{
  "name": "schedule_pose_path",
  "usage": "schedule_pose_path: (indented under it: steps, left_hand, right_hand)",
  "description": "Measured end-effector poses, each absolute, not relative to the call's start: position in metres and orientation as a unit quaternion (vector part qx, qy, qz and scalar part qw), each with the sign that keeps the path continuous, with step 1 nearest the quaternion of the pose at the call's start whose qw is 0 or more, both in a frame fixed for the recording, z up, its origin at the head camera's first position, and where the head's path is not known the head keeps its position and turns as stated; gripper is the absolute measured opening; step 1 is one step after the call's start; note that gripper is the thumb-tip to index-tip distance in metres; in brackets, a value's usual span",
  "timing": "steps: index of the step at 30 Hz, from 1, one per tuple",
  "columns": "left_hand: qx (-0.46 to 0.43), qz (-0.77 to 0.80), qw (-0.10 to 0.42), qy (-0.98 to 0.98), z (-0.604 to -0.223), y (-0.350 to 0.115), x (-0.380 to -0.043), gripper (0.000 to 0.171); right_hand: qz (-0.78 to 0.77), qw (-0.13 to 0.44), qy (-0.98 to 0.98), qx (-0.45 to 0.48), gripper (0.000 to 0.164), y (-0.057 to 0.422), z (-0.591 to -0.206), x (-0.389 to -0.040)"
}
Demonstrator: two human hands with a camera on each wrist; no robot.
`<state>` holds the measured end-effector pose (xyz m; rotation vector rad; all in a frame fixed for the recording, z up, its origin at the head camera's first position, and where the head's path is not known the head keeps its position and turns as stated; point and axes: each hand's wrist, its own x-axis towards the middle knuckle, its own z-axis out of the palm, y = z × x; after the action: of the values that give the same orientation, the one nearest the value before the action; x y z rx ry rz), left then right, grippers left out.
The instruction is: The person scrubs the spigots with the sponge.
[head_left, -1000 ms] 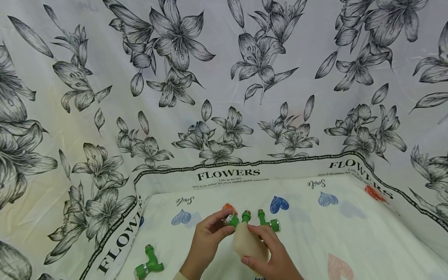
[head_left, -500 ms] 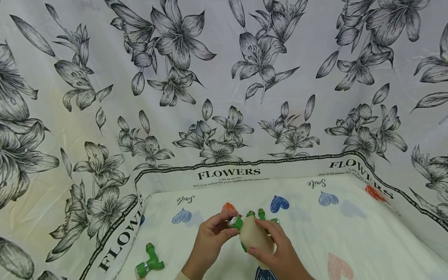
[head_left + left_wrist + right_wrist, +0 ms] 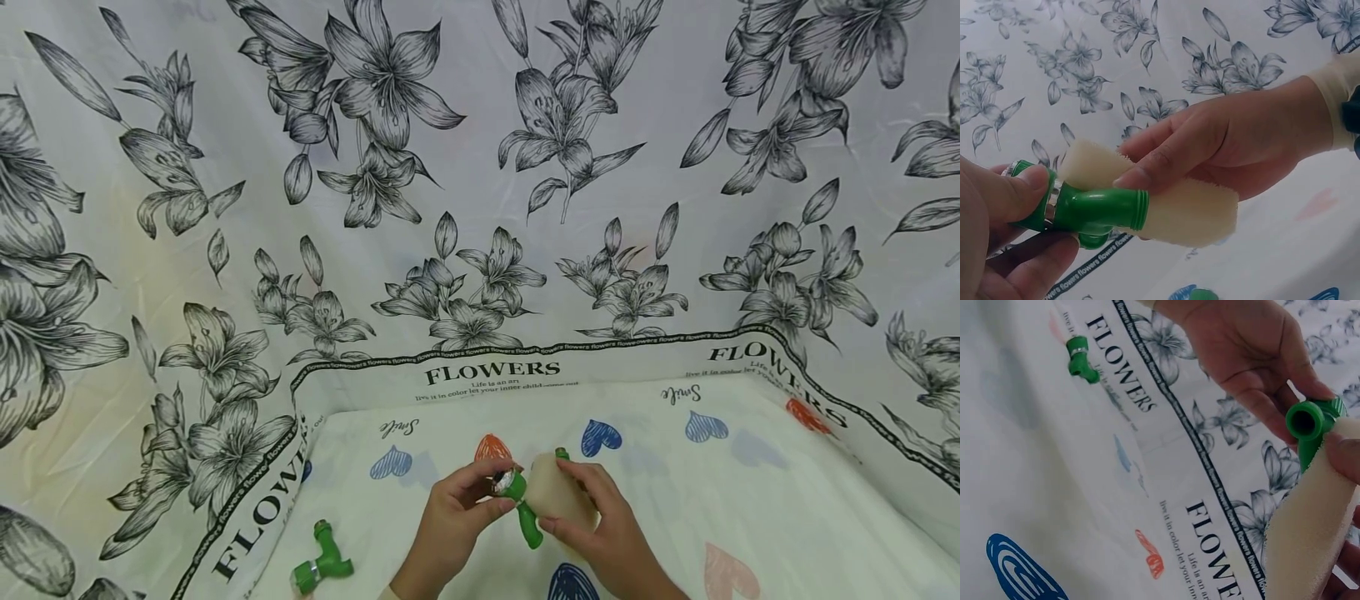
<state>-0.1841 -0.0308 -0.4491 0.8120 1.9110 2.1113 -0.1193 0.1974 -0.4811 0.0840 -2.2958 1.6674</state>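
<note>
My left hand point(image 3: 453, 521) pinches a green plastic tap point(image 3: 528, 527) by its ribbed, silver-banded end. In the left wrist view the tap's body point(image 3: 1097, 206) lies across the front of a beige sponge point(image 3: 1200, 215). Fingers and thumb of my right hand point(image 3: 603, 521) grip that sponge point(image 3: 555, 496) just right of the tap. Whether sponge and tap touch is hard to tell. The right wrist view shows the tap's round open end point(image 3: 1305, 420) beside the sponge.
A second green tap point(image 3: 322, 562) lies at the left on the white heart-print cloth point(image 3: 660, 533). Past the sponge pokes the tip of another tap point(image 3: 562, 453), mostly hidden. A flower-print curtain point(image 3: 480, 192) rises behind and at the sides.
The sponge and right hand have shifted right along the tap, baring its lower part. My left hand has moved slightly right, still gripping the tap. The tap at the left stays put.
</note>
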Motion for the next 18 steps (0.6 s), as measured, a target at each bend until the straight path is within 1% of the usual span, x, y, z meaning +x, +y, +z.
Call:
schedule_pose_path:
  steps: [5,9,12,18]
  left_hand:
    - [0.266,0.709,0.092,0.646,-0.45,-0.0333,-0.183,0.046]
    - [0.266,0.708,0.093,0.647,-0.4513,-0.0351,-0.1825,0.045]
    - [0.263,0.711,0.098,0.645,-0.4522,-0.0358,-0.1825,0.045]
    - [0.245,0.714,0.102,0.648,-0.4538,-0.0364,-0.184,0.045]
  right_hand:
    - [0.572,0.159,-0.804,0.022,0.071,0.1962,-0.4823,-0.1213]
    - [0.564,0.166,-0.809,-0.001,0.069,0.1987,-0.4829,-0.1235]
    - [0.578,0.155,-0.801,-0.014,0.069,0.1989,-0.4834,-0.1237]
    - [0.604,0.128,-0.787,-0.01,0.07,0.1943,-0.4835,-0.1214]
